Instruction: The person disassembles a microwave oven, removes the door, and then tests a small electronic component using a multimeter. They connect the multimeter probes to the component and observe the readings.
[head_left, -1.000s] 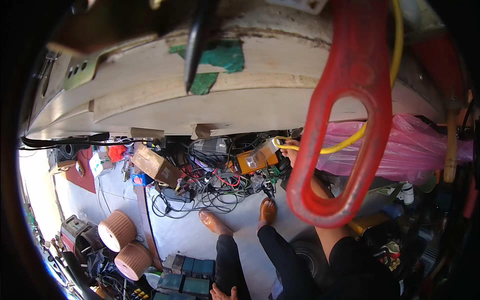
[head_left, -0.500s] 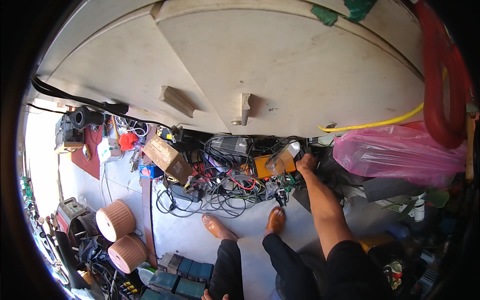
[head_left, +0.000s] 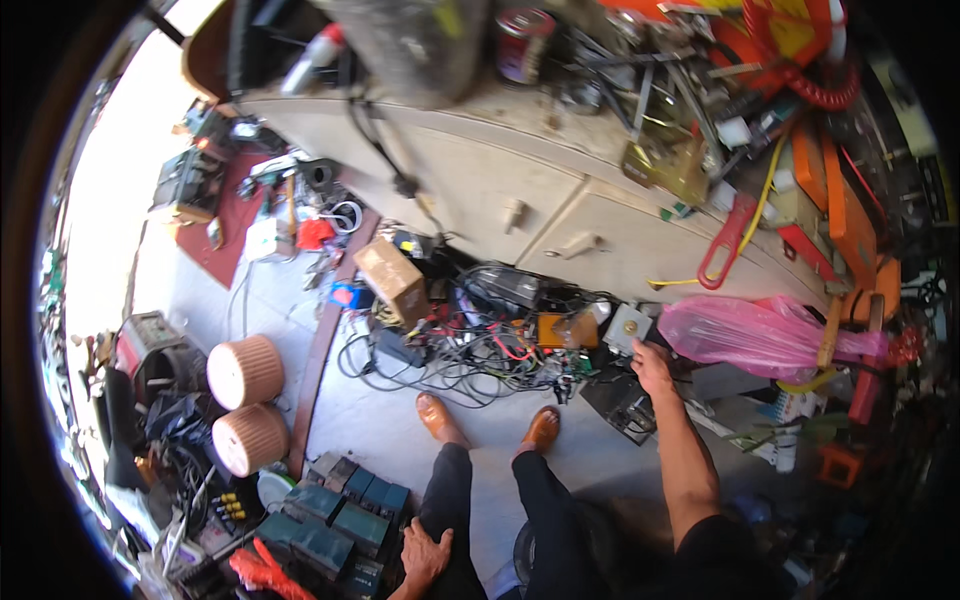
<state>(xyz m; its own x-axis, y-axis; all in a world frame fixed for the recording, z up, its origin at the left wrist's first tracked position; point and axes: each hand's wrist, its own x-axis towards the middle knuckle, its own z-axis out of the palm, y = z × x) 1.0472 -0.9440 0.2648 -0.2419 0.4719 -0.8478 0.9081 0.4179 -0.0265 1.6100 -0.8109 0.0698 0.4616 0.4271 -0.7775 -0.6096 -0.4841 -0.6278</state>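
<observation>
Right of the frame's centre, the right hand (head_left: 652,368) grips the grey box (head_left: 627,325) by its lower edge. At bottom centre, the left hand (head_left: 425,553) rests on the leg (head_left: 447,490), fingers loosely spread.

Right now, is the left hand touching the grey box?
Apart. The head view shows the left hand low at the left leg, floor between it and the grey box, which is up by the right hand.

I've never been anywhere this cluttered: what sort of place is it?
Probably a repair workshop: metal tools are heaped on a cabinet, black cables lie tangled on the floor.
</observation>
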